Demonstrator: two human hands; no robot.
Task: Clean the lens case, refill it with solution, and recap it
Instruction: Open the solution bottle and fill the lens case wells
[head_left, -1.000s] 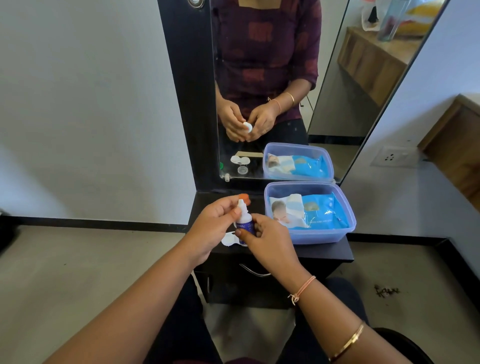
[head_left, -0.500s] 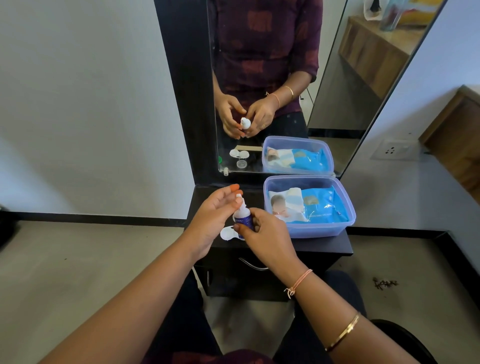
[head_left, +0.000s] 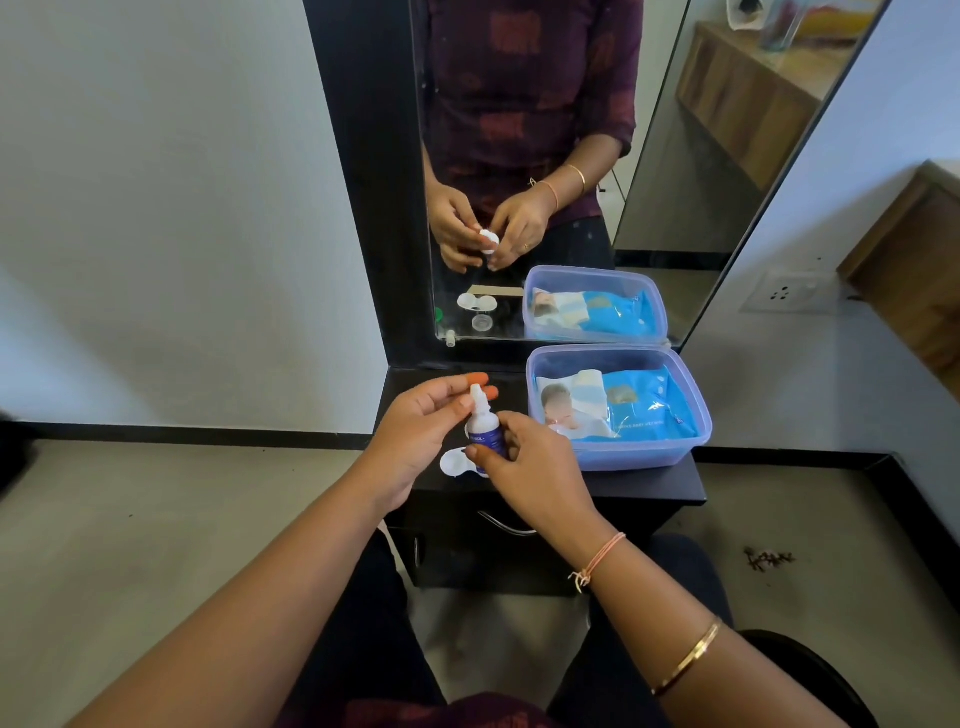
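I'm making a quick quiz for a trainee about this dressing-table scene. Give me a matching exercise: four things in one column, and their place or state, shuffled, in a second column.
Things:
1. bottle
2. lens case
3. wipes pack
4. left hand

Places or states:
A. inside the clear plastic box
B. fingers at the bottle's white tip
C. held around its body by the right hand
D. lying on the dark tabletop

Pairs: 1-C, 2-D, 3-A, 4-B

A: Count by the right hand?
B: One small blue-labelled white solution bottle, one white plastic lens case beneath.
A: Further right?
B: One translucent blue plastic tub, one blue wipes packet.
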